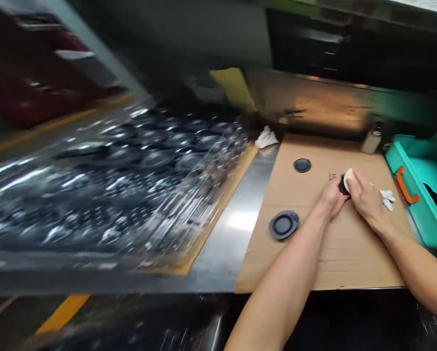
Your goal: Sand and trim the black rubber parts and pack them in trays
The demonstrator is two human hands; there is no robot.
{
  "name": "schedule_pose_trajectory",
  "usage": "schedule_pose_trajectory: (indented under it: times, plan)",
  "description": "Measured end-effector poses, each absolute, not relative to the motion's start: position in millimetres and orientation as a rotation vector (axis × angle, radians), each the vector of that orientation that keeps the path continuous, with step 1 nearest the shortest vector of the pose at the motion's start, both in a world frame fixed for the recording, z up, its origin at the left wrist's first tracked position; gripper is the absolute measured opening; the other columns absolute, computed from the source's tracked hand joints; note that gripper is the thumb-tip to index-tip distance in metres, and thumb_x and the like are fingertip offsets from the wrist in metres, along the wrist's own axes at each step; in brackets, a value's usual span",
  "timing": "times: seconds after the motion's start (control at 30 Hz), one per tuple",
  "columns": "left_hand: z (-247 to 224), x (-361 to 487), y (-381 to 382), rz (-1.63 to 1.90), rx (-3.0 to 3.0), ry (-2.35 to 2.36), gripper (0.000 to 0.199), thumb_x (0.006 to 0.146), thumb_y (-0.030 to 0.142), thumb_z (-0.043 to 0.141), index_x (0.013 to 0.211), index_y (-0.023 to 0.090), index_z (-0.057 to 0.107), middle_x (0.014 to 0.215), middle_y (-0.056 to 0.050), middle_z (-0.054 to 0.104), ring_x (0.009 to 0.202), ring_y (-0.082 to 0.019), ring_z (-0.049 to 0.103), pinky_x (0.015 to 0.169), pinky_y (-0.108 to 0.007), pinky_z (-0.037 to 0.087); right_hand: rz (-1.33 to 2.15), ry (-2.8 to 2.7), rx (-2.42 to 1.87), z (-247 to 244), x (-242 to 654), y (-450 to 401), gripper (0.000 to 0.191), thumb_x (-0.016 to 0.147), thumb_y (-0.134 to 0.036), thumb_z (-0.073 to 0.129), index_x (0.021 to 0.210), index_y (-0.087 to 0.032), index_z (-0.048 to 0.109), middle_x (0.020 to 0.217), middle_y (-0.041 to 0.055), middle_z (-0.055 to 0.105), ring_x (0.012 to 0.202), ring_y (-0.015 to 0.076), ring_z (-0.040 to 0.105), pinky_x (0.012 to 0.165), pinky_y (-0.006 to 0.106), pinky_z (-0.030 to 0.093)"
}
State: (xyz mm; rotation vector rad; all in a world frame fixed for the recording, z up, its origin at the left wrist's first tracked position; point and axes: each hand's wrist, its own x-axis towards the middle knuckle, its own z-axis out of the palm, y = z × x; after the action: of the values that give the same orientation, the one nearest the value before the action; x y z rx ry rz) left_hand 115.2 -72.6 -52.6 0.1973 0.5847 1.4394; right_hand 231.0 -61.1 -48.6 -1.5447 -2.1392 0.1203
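Note:
Above the brown cardboard sheet [350,258], my two hands are close together. My left hand [333,196] is closed round a small black piece [343,185]. Pinched in my right hand [365,197] is a cream-coloured round pad [348,179], which lies against the black piece. A dark grey oval part with a ring in its middle [284,224] rests on the cardboard left of my left forearm. Farther back lies a smaller dark disc [302,165].
Clear plastic film covers rows of dark round parts [156,158] at the left. A teal bin [423,214] with an orange handle [406,187] stands at the right. Near the back are a small bottle [372,139] and a white crumpled cloth [266,138]. Another white item [388,199] lies beside my right hand.

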Motion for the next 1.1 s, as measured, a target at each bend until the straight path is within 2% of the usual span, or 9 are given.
schedule_pose_trajectory:
  times: [0.07,0.23,0.37,0.47,0.6,0.73,0.8,0.9,1.1]
  plan:
    - [-51.4,110.2,-75.2,1.398,0.244,0.602,0.036,0.108,0.031,0.037,0.099,0.014,0.067,0.102,-0.011,0.076,0.105,-0.024,0.07,0.099,-0.043,0.053,0.117,-1.943,-1.598,-40.0,244.7,-46.8,0.054,0.101,-0.054,0.047,0.146,-0.027,0.059,0.112,0.0133,0.077,0.104,0.0344,0.072,0.092,0.047,0.055]
    - [-54.5,94.0,-87.1,1.397,0.279,0.62,0.038,0.106,0.036,0.039,0.097,0.015,0.068,0.11,-0.013,0.075,0.102,-0.025,0.072,0.091,-0.04,0.057,0.275,-1.831,-1.385,-38.1,249.6,-47.9,0.053,0.099,-0.052,0.047,0.143,-0.024,0.061,0.13,0.0103,0.072,0.111,0.0306,0.071,0.098,0.042,0.054]
    - [-57.1,98.0,-84.4,1.423,0.23,0.636,0.037,0.107,0.034,0.039,0.097,0.014,0.069,0.103,-0.01,0.075,0.093,-0.02,0.071,0.092,-0.039,0.057,0.436,-2.017,-1.199,-33.2,250.1,-64.7,0.041,0.096,-0.04,0.054,0.13,-0.022,0.07,0.124,0.0072,0.075,0.111,0.0265,0.071,0.099,0.037,0.052]
    - [-58.8,101.2,-84.0,1.437,0.266,0.656,0.033,0.105,0.033,0.045,0.098,0.014,0.071,0.103,-0.011,0.074,0.097,-0.02,0.07,0.095,-0.037,0.056,0.589,-2.167,-1.117,-30.6,248.6,-68.6,0.034,0.094,-0.033,0.055,0.122,-0.024,0.073,0.116,0.0033,0.077,0.104,0.0237,0.072,0.095,0.035,0.053]
    - [-59.5,107.5,-85.9,1.47,0.334,0.672,0.027,0.103,0.029,0.049,0.1,0.014,0.072,0.097,-0.01,0.074,0.1,-0.022,0.07,0.099,-0.039,0.053,0.688,-2.045,-1.18,-36.4,247.9,-61.7,0.035,0.089,-0.039,0.06,0.117,-0.022,0.073,0.107,0.005,0.078,0.096,0.0241,0.072,0.091,0.037,0.055]
    - [-60.5,113.5,-82.5,1.518,0.332,0.666,0.026,0.099,0.028,0.054,0.089,0.013,0.072,0.091,-0.01,0.073,0.102,-0.023,0.07,0.105,-0.038,0.049,0.785,-2.195,-1.054,-42.1,254.0,-52.0,0.037,0.089,-0.05,0.06,0.112,-0.026,0.075,0.115,0.0072,0.076,0.106,0.029,0.071,0.1,0.044,0.052]
    - [-62.4,113.1,-78.6,1.506,0.339,0.661,0.026,0.099,0.031,0.055,0.089,0.014,0.072,0.095,-0.011,0.073,0.102,-0.024,0.07,0.104,-0.041,0.05,0.765,-2.181,-1.111,-43.8,259.1,-46.1,0.036,0.086,-0.055,0.062,0.107,-0.029,0.076,0.109,0.0084,0.077,0.102,0.0326,0.071,0.095,0.047,0.053]
    - [-64.8,110.6,-74.6,1.455,0.342,0.669,0.027,0.1,0.032,0.052,0.093,0.015,0.072,0.1,-0.013,0.073,0.098,-0.025,0.071,0.099,-0.048,0.053,0.527,-2.052,-1.318,-47.0,264.0,-40.4,0.039,0.087,-0.06,0.059,0.114,-0.035,0.073,0.099,0.0114,0.077,0.094,0.0381,0.072,0.086,0.052,0.052]
    - [-65.0,109.0,-73.6,1.481,0.354,0.66,0.031,0.101,0.032,0.047,0.092,0.015,0.071,0.101,-0.015,0.072,0.101,-0.026,0.071,0.098,-0.047,0.055,0.429,-2.143,-1.316,-55.3,261.1,-39.8,0.043,0.09,-0.062,0.058,0.12,-0.036,0.073,0.091,0.0155,0.077,0.08,0.0375,0.072,0.071,0.05,0.051]
